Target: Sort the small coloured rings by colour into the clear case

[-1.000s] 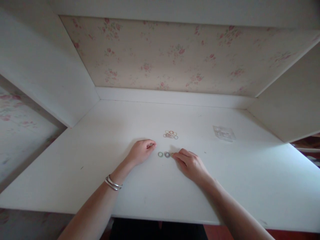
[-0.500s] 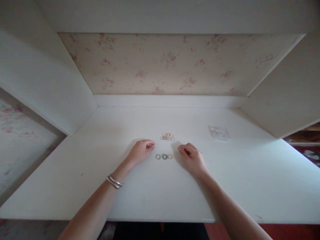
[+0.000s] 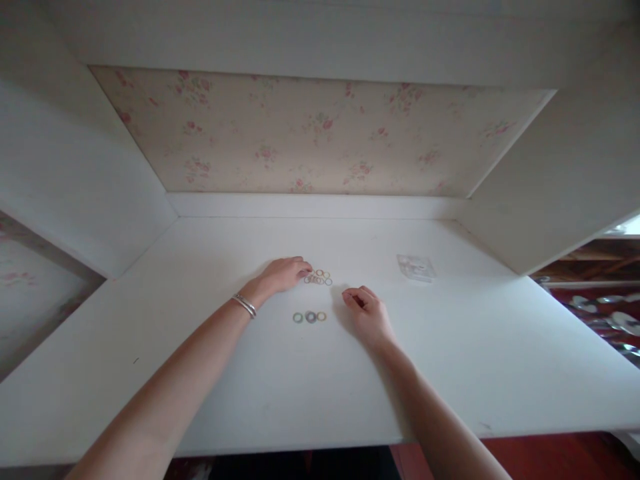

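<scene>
My left hand [image 3: 286,273] reaches over the white table to the left end of a cluster of thin rings [image 3: 320,280], gold and pinkish in colour. Its thumb and fingers are pinched at the upper-left ring, which the fingertips mostly cover. Resting on the table to the right, my right hand [image 3: 369,315] is curled closed, with nothing visible in it. Nearer to me lies a short row of thicker rings: a greenish one [image 3: 298,318], a grey one [image 3: 311,317] and a yellowish one [image 3: 321,317]. The grey one seems to overlap its neighbours.
A small clear plastic bag [image 3: 417,268] lies at the back right of the white table [image 3: 280,380]. White panels enclose the sides, and floral wallpaper [image 3: 320,143] covers the back. Shiny items [image 3: 607,313] stand beyond the right edge. A small dark mark [image 3: 136,361] shows at left.
My left hand has moved forward from beside the rings to the upper-left ring of the cluster. My right hand stays curled on the table. The camera view has shifted slightly.
</scene>
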A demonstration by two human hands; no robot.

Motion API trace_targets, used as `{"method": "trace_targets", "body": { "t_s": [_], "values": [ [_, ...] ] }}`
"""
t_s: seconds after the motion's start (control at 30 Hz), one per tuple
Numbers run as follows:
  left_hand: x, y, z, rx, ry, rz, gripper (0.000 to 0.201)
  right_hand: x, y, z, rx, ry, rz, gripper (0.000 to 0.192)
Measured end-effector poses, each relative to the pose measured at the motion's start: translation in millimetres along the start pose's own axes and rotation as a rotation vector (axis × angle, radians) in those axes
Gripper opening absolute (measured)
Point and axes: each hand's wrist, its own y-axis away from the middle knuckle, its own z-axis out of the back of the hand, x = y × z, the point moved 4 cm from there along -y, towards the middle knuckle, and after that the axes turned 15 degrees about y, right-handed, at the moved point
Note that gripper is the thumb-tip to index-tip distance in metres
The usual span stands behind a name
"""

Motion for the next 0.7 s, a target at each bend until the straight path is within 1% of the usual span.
{"method": "trace_targets", "body": {
  "t_s": [0.17, 0.3, 0.4, 0.47, 0.53, 0.57, 0.7],
  "values": [
    [4.3, 1.9, -0.4, 0.051, -0.02, -0.027, 0.023, -1.8, -0.6, -0.7, -0.012, -0.03, -0.005, 0.027],
    [6.1, 8.6, -2.6, 0.031, -0.009, 0.003, 0.024, -1.0, 0.0, -0.3, -0.021, -0.024, -0.002, 0.028],
    [2.8, 17.7, -1.7, 0.003, -0.004, 0.021, 0.023, 0.3, 0.2, 0.5, -0.009, -0.015, 0.004, 0.028],
    [-3.3, 27.0, 1.2, -0.046, 0.005, 0.014, 0.023, 0.6, 0.0, 0.7, -0.003, -0.011, -0.002, 0.028],
    [-13.1, 39.2, 4.1, -0.106, 0.03, 0.0, 0.023, 0.3, -0.5, 0.5, -0.003, -0.008, -0.01, 0.028],
    [-19.2, 46.0, 4.1, -0.117, 0.052, -0.006, 0.023, 0.3, -0.7, 0.3, -0.004, -0.006, -0.011, 0.028],
    [-49.5, 70.7, -4.4, -0.072, 0.093, -0.05, 0.021, 1.0, -1.1, -0.9, 0.005, 0.008, 0.007, 0.027]
  ]
}}
